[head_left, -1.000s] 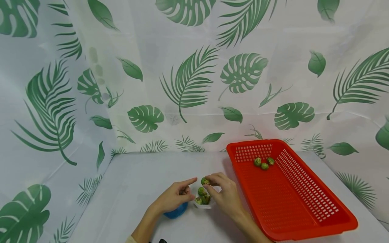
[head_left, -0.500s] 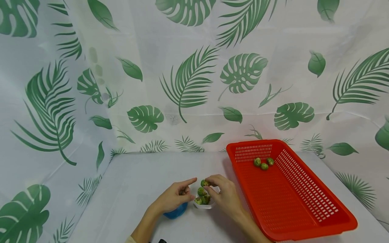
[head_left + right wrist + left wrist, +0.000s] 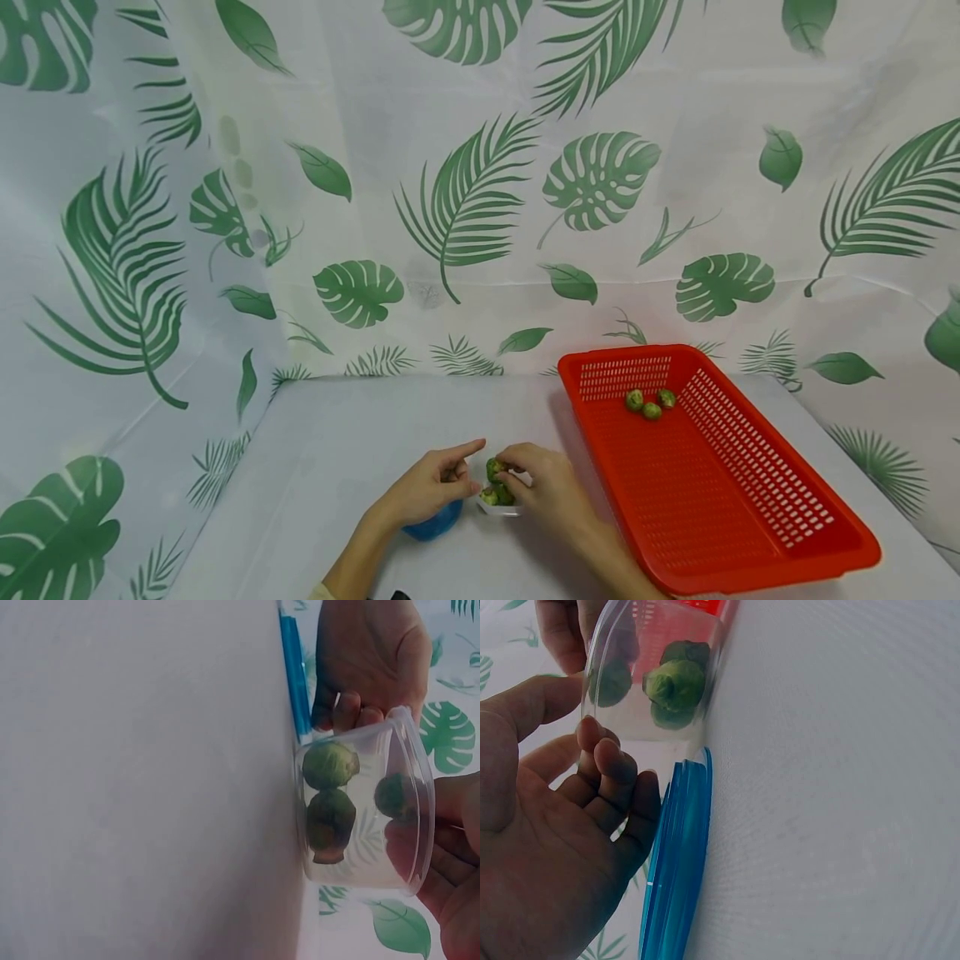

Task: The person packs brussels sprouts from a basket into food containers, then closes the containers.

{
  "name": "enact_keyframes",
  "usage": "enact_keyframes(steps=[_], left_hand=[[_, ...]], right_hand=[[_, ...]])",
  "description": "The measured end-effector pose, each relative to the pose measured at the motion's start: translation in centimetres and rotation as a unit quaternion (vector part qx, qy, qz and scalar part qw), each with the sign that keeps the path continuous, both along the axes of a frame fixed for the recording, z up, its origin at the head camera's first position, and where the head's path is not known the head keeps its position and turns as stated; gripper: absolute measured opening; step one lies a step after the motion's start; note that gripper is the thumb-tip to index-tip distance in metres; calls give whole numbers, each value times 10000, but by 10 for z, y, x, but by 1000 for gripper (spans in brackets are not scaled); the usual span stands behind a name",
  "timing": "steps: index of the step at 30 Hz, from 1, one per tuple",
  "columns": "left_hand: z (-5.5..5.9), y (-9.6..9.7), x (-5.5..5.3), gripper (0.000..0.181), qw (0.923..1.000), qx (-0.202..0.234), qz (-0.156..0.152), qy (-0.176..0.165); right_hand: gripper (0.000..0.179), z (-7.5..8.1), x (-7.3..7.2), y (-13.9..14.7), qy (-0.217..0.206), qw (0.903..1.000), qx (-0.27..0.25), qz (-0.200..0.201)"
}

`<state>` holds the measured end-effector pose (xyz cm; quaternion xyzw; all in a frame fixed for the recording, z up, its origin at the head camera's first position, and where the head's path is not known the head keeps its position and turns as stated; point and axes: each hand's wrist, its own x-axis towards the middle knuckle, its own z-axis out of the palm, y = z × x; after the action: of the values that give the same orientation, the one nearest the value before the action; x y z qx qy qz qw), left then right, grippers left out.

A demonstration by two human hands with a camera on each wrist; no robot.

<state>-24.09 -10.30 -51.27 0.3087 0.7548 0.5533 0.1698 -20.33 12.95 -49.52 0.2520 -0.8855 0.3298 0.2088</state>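
In the head view my right hand (image 3: 551,487) pinches a Brussels sprout (image 3: 494,469) between thumb and fingers, at the mouth of a small clear plastic container (image 3: 501,510). The right wrist view shows that sprout (image 3: 394,796) through the clear wall, inside near the rim. Other sprouts (image 3: 330,817) lie on the container's bottom. Beside the container's left side is my left hand (image 3: 435,485), index finger extended, other fingers loosely bent; in the left wrist view its fingertips (image 3: 589,729) meet the rim. A blue lid (image 3: 435,523) lies on the table, partly under the left hand.
A large red perforated basket (image 3: 660,500) stands to the right, close to my right forearm. Several sprouts, a group of three (image 3: 652,411), sit at its far end. A leaf-printed sheet (image 3: 465,208) hangs behind the white table (image 3: 337,442).
My right hand has come down and slightly left, bringing the pinched sprout from above the container to its mouth. The left hand has stayed in place.
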Motion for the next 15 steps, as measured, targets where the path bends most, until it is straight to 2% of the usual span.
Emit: enact_keyframes(steps=[15], left_hand=[[1, 1, 2, 63, 9999, -53, 82, -46]], right_hand=[[15, -4, 0, -6, -40, 9996, 256, 95]])
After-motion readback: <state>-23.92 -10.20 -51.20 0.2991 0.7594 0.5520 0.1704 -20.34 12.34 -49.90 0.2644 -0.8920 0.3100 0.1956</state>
